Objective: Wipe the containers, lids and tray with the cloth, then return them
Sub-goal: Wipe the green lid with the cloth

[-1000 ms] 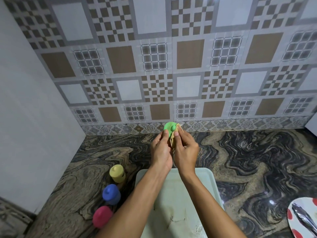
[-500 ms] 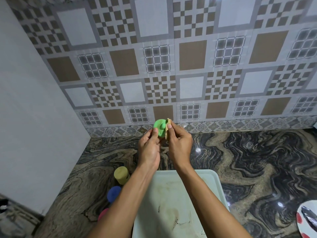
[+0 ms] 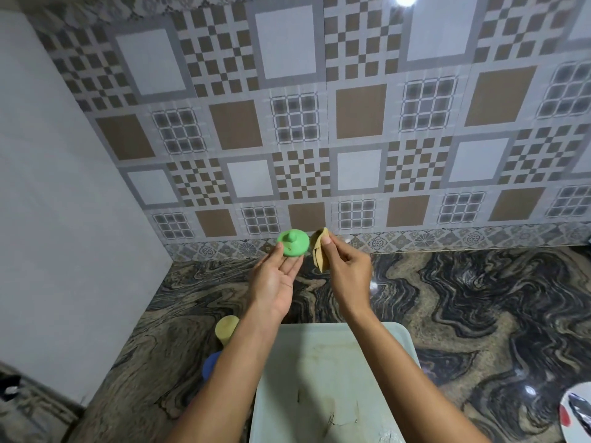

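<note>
**Head view: green lid and cloth held apart above the counter**

Head camera, looking down over both forearms. A green lid (image 3: 292,243) with a knob on top is held up in the left hand (image 3: 271,282), palm upward. It is pinched between the thumb at its rim and the fingertips beneath. A folded tan cloth (image 3: 320,251) is gripped in the right hand (image 3: 348,270), fingers curled round it, thumb on its top edge. Lid and cloth are just beside each other, not touching, in front of the tiled wall (image 3: 361,110).

A pale tray (image 3: 335,362) is seen on the marbled counter (image 3: 479,314) below the wrists; dark marks and brownish stains are noted on its floor. To its left a yellow container (image 3: 226,329) stands upright, and a blue container (image 3: 211,369) is partly hidden behind the left forearm. Contents of either cannot be told. A white plate (image 3: 575,410) with a red spot is cut off at the lower right edge.
</note>
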